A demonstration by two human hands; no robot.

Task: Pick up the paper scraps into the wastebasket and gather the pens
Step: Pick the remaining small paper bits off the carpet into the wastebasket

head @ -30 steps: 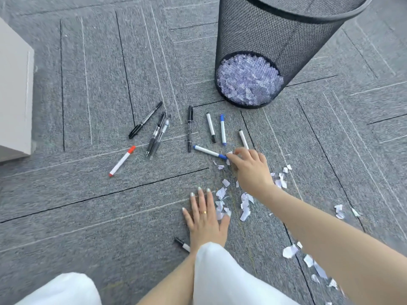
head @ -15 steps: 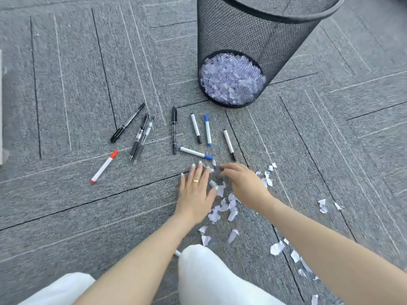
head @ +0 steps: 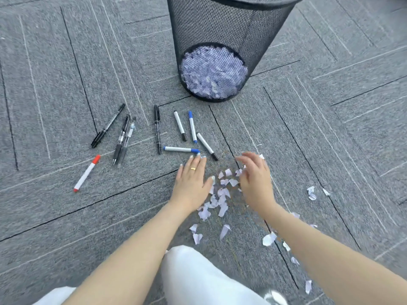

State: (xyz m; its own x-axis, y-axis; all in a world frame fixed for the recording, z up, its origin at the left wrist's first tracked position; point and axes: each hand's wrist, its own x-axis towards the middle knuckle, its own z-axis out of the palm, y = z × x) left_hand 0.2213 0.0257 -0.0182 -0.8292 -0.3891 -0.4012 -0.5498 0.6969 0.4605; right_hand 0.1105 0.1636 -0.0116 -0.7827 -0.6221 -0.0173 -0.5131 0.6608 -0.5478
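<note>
A black mesh wastebasket stands on the grey carpet, white paper showing through its mesh at the bottom. Several pens and markers lie in front of it, from a red-capped marker at the left to a blue-capped marker near my fingers. A pile of white paper scraps lies between my hands. My left hand lies flat on the carpet left of the pile, fingers straight. My right hand hovers at the pile's right side, fingers loosely bent, blurred. More scraps trail to the right.
My white-trousered knees fill the bottom of the view. Two stray scraps lie further right. Grey carpet tiles stretch all around the basket.
My left hand slid forward from near my knee to the pile's left side. My right hand drew back from the markers and moved right. The scraps now sit between both hands.
</note>
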